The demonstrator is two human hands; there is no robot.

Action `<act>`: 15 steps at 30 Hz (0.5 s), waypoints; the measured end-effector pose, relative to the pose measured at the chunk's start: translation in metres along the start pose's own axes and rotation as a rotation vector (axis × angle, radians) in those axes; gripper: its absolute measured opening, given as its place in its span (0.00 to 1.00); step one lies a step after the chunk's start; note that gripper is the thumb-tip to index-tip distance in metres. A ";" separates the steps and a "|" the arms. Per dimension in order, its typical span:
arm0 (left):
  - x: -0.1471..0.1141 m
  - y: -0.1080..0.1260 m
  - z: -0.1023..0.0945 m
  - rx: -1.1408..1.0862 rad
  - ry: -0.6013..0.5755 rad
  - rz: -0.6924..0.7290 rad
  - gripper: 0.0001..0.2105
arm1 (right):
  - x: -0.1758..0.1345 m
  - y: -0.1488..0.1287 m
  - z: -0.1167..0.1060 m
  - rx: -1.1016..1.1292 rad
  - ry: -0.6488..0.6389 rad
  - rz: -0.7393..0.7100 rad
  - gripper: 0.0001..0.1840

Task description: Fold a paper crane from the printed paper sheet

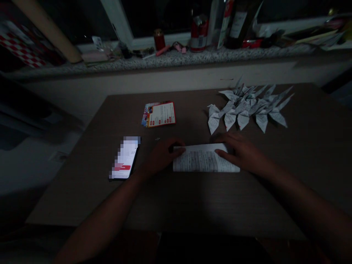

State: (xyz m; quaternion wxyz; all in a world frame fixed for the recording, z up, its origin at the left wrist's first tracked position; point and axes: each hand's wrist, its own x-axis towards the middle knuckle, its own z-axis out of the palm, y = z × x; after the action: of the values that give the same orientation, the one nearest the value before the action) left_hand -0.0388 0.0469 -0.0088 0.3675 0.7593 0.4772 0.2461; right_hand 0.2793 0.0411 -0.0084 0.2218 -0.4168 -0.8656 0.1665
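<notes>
A folded sheet of printed paper (203, 159) lies in front of me on the dark table, its long edge facing me. My left hand (167, 152) grips its upper left corner, thumb on top and fingers behind the far edge. At the upper right, my right hand (238, 148) holds it the same way, with the thumb pressed on the print. Fingertips behind the paper are partly hidden. Beyond my right hand stand several folded paper cranes (243, 108), made of similar printed paper and set close together.
A lit phone (125, 157) lies left of my left hand. Behind it is a small stack of printed cards (159, 114). The granite windowsill (170, 60) at the back carries a red can (199, 35), a dark bottle (238, 24) and other small items. The wooden table (90, 190) ends close to me.
</notes>
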 end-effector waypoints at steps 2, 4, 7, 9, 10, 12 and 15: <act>-0.001 0.002 0.002 -0.019 -0.014 -0.006 0.09 | 0.002 -0.009 -0.005 0.030 -0.017 0.010 0.15; -0.001 0.005 0.005 -0.041 -0.039 -0.021 0.09 | 0.004 -0.017 -0.007 0.069 -0.038 0.050 0.15; -0.002 0.011 0.011 -0.090 -0.048 -0.043 0.09 | 0.004 -0.024 -0.005 0.182 -0.110 0.121 0.13; -0.003 0.016 0.014 -0.131 -0.027 -0.045 0.10 | 0.002 -0.026 -0.002 0.270 -0.131 0.156 0.13; -0.004 0.018 0.016 -0.155 -0.010 -0.049 0.10 | 0.001 -0.025 -0.001 0.312 -0.127 0.170 0.14; -0.004 0.022 0.017 -0.233 0.023 -0.069 0.11 | -0.001 -0.024 0.001 0.390 -0.113 0.197 0.15; -0.006 0.025 0.019 -0.357 0.087 -0.126 0.13 | -0.004 -0.022 0.001 0.459 -0.089 0.239 0.17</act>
State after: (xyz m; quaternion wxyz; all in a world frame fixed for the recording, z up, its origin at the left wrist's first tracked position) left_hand -0.0142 0.0284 -0.0003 0.4901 0.6394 0.4879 0.3362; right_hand 0.2668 0.0251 0.0001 0.2510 -0.4472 -0.7586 0.4020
